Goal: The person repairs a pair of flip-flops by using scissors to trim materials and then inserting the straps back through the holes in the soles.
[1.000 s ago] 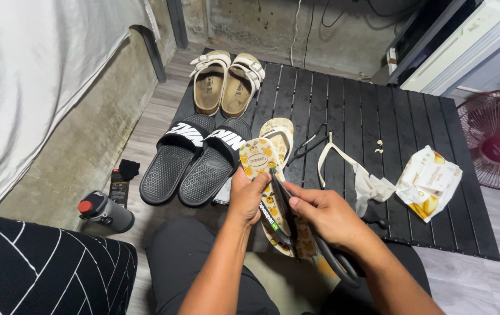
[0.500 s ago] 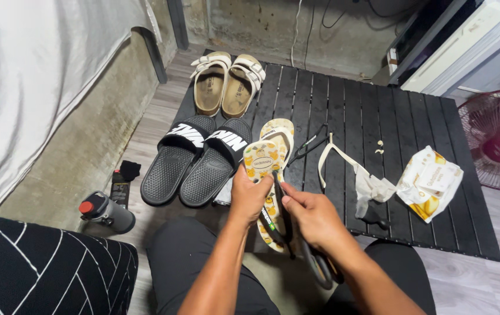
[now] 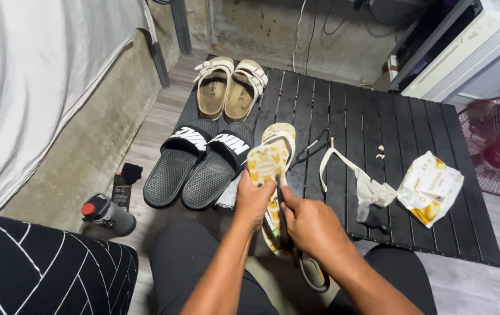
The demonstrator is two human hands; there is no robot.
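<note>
Home floor: sandals (image 3: 230, 87), fan (image 3: 499, 146)

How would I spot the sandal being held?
Start at the black slatted platform on the floor. At its near edge, beside the black slides, both hands grip a yellow patterned sandal. Unlike the other footwear, it is lifted off the slats.

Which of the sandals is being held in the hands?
The yellow patterned flip-flop, gripped by both hands; its mate, the black slides and tan sandals lie untouched.
</note>
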